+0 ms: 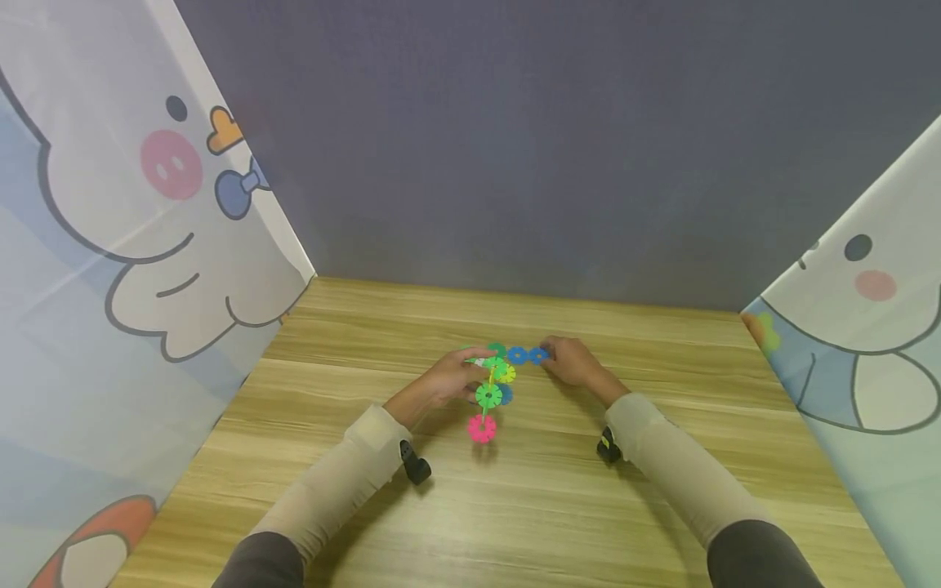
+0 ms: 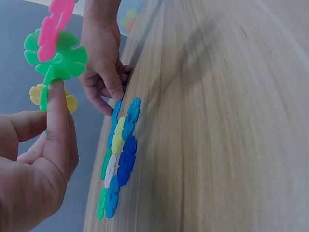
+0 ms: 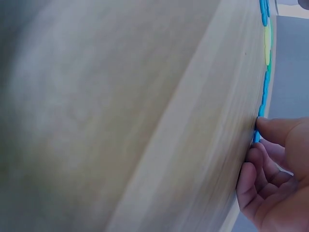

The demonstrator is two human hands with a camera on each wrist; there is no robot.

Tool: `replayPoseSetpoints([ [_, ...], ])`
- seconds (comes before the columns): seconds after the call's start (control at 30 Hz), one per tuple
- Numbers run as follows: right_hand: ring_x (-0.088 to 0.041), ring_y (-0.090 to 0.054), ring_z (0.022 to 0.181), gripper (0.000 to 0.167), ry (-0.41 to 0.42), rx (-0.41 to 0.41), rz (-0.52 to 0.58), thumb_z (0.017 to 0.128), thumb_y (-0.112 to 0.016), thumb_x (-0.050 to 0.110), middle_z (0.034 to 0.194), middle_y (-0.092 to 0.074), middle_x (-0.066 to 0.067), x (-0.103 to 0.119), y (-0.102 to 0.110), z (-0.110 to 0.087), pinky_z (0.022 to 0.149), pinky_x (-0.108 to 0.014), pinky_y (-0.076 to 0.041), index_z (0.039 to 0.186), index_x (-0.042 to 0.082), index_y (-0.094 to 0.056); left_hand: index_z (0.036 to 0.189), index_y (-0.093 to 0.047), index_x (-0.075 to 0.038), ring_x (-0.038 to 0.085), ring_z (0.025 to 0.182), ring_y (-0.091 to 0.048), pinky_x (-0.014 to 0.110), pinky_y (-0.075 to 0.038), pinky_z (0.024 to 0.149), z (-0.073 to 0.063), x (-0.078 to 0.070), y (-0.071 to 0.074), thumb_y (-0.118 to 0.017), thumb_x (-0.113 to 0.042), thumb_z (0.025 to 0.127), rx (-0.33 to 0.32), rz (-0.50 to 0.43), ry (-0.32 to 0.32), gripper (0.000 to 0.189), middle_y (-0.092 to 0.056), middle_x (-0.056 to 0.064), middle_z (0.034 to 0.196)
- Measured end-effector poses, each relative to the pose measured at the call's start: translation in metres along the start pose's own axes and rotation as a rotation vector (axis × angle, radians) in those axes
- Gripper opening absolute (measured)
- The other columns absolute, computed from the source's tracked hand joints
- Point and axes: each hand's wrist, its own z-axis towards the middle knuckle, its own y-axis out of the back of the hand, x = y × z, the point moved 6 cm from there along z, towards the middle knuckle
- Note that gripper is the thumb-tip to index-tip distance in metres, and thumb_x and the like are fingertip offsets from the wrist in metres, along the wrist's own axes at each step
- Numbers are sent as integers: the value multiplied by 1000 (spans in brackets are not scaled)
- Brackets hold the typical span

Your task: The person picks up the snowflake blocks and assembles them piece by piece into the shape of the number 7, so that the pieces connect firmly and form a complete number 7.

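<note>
My left hand [image 1: 450, 379] pinches a small joined piece of notched plastic discs, raised above the table. It includes a pink disc [image 2: 49, 34], a green disc [image 2: 72, 62] and a yellow disc [image 2: 71, 102]. Flat on the table beneath lies a patch of joined discs in blue, green, yellow and white; a white disc [image 2: 110, 170] and a dark blue disc [image 2: 126, 162] show in the left wrist view. From that patch blue discs [image 1: 518, 355] run out to the right. My right hand [image 1: 572, 362] pinches the end blue disc [image 3: 256, 136] between thumb and fingers, low against the tabletop.
The wood-grained table [image 1: 559, 506] ends at a dark grey wall [image 1: 515, 163] behind the discs. Cartoon-printed sheets [image 1: 243, 245] stand along both sides. A small black device [image 1: 416, 465] sits on the left wrist, another black device [image 1: 608, 447] on the right.
</note>
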Motion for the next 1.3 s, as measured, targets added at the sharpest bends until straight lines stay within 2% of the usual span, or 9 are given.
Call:
replayPoseSetpoints([
  [0.1,-30,-70,93,38,-15,9,15,96,-69,15,103,-74,-17,-2,0,1,83,-47,-60,129,-3,-63,154,-42,-9,16,86,-71,24,-62,74,0,0,0,-56,-5,102,15,0,-5,54,-59,17,122],
  [0.2,-33,-69,98,39,-33,17,41,96,-70,15,107,-72,-19,-4,0,0,85,-48,-60,129,-3,-61,154,-41,-10,15,85,-71,25,-62,75,0,0,0,-57,-6,102,21,2,0,55,-59,15,118],
  [0.33,-34,-68,102,39,-54,12,81,95,-71,14,112,-70,-21,-6,0,-1,87,-47,-59,127,-5,-58,153,-44,-11,18,89,-72,27,-64,77,-1,0,0,-58,-6,102,-2,2,11,53,-60,17,121],
  [0.43,-26,-63,87,35,-59,7,103,96,-70,13,101,-66,-15,-7,0,-3,76,-39,-56,123,-4,-56,151,-48,-13,19,90,-72,27,-64,76,0,1,1,-59,-6,101,-26,-1,22,51,-60,18,122],
  [0.53,-18,-56,75,29,-39,-6,121,96,-70,13,91,-62,-10,-8,0,-4,68,-31,-50,118,-1,-56,150,-49,-15,18,87,-71,25,-63,74,0,1,1,-60,-7,101,-36,-4,30,51,-61,16,119],
  [0.6,-16,-56,73,26,-16,-20,127,96,-69,13,89,-63,-8,-8,1,-5,67,-30,-50,116,-1,-57,150,-49,-15,18,87,-70,25,-63,74,0,1,0,-59,-7,101,-35,-6,30,51,-60,16,119],
  [0.83,-21,-68,82,24,51,-58,123,99,-65,17,93,-74,-10,-6,4,-10,74,-37,-60,116,1,-64,150,-49,-14,18,86,-69,22,-61,69,0,1,-1,-58,-6,101,-40,-11,29,50,-57,17,123],
  [1.07,-11,-59,68,12,122,-96,172,101,-64,18,83,-71,-1,6,8,-22,61,-28,-52,109,9,-68,151,-47,-13,17,86,-69,25,-63,73,1,-1,-2,-57,-8,102,-28,-3,25,50,-59,17,123],
  [1.3,-7,-58,68,12,158,-117,183,99,-65,17,81,-70,1,21,12,-29,63,-24,-52,108,11,-69,153,-44,-11,17,87,-70,26,-63,76,4,1,-3,-56,-9,102,-17,4,20,53,-60,16,122],
])
